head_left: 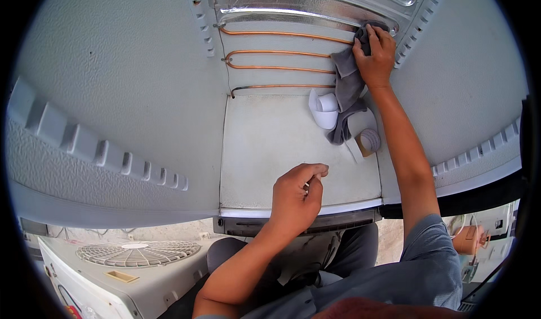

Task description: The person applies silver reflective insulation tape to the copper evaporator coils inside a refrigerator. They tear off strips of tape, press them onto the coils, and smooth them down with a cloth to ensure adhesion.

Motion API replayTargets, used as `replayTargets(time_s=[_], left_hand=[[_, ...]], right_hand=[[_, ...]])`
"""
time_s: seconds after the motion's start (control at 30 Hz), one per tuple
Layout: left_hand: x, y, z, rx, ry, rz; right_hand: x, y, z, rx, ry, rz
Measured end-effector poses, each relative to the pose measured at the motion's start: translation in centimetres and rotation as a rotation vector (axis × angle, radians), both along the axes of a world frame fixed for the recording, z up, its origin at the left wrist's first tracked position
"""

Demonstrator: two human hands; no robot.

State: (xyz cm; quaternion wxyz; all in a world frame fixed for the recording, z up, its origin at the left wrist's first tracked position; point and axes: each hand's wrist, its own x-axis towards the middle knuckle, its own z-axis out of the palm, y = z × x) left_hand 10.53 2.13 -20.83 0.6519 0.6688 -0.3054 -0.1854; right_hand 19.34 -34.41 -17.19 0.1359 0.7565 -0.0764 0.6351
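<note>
Inside a white refrigerator cabinet [265, 155], my right hand [376, 60] grips a dark grey cloth [349, 79] and presses it against the back wall, at the right end of the tubing. The cloth hangs down to the cabinet floor. Copper tubing [276, 52] runs in bends across that wall; higher up, strips of shiny silver foil [282, 18] cover it. Over the front of the cabinet floor is my left hand [296, 198], fingers curled and thumb near the index fingertip. A small white spot shows between its fingers, too small to name.
A curled white strip [324, 110] and a roll with a cardboard core [369, 141] lie beside the cloth. Ribbed shelf supports [101, 150] jut from the side walls. Outside, at lower left, stands a white unit with a round fan grille [138, 253].
</note>
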Motion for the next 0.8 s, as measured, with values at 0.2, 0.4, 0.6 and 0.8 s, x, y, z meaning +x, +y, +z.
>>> replayTargets(time_s=[0.2,0.4,0.6,0.8], left_hand=[[-0.2,0.5,0.1,-0.027,-0.048,-0.039],[0.6,1.0,-0.1,-0.013,-0.048,-0.01],[0.6,0.5,0.1,-0.036,0.084,-0.013],[0.5,-1.0,-1.4,0.023,0.121,-0.015]], right_hand=[[3.5,2.6,2.6,-0.077,0.123,0.222],[12.0,11.1,3.7,-0.218,0.182,0.367],[16.8,17.1,5.0,-0.372,0.292,0.381],[18.2,18.8,4.9,-0.459,0.35,0.43]])
